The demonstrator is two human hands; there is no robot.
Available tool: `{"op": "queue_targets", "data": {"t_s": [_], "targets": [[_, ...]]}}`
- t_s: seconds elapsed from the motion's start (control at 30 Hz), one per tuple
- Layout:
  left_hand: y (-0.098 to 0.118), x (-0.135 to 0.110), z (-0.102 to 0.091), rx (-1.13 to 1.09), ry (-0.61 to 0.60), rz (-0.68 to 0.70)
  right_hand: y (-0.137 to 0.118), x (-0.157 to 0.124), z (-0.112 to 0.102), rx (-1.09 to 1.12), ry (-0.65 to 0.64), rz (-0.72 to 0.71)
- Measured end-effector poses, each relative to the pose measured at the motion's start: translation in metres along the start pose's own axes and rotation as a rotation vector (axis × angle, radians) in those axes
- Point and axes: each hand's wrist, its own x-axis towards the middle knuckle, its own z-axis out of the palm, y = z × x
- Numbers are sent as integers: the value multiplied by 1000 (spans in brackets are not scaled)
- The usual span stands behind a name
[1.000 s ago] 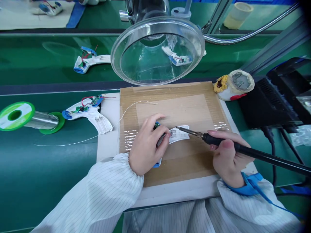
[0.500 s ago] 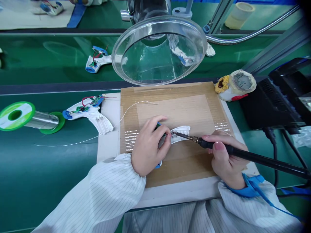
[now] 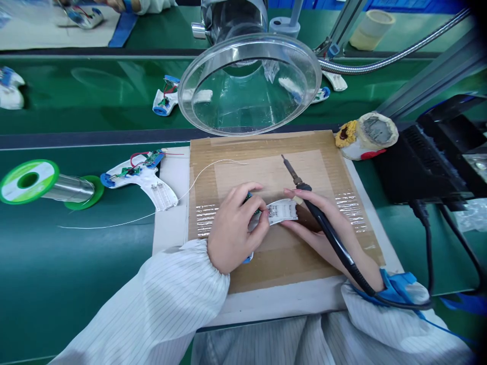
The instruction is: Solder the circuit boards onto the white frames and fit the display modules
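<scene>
The left hand [image 3: 233, 228] pinches the white piece [image 3: 284, 211], about midway between the side edges of the cardboard [image 3: 258, 172]. The right hand [image 3: 352, 243], by the piece's right end, holds a soldering iron [image 3: 327, 229].

Your left hand [image 3: 233, 225] arches palm-down, thumb and forefinger bent close together. Your right hand [image 3: 345, 228] reaches leftward, digits stretched; both forearms [image 3: 178, 289] angle inward.
</scene>
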Motion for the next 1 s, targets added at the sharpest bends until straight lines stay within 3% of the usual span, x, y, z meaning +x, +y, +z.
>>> {"op": "queue_targets", "data": {"t_s": [0.5, 0.63, 0.73, 0.83, 0.93, 1.0], "targets": [[3, 3, -13, -114, 76, 113, -8, -12, -23, 22, 169, -123], [1, 5, -24, -194, -23, -26, -14, -12, -28, 11, 158, -115], [2, 4, -63, -217, -190, -163, -16, -11, -31, 63, 119, -164], [-9, 7, -134, -94, -293, -283, -10, -12, -35, 15, 148, -207], [-35, 23, -211, 167, -229, -499, 3, -15, -33, -61, 173, -218], [-52, 46, -243, 376, -29, -489, 10, -15, -29, -97, 176, -225]]}}
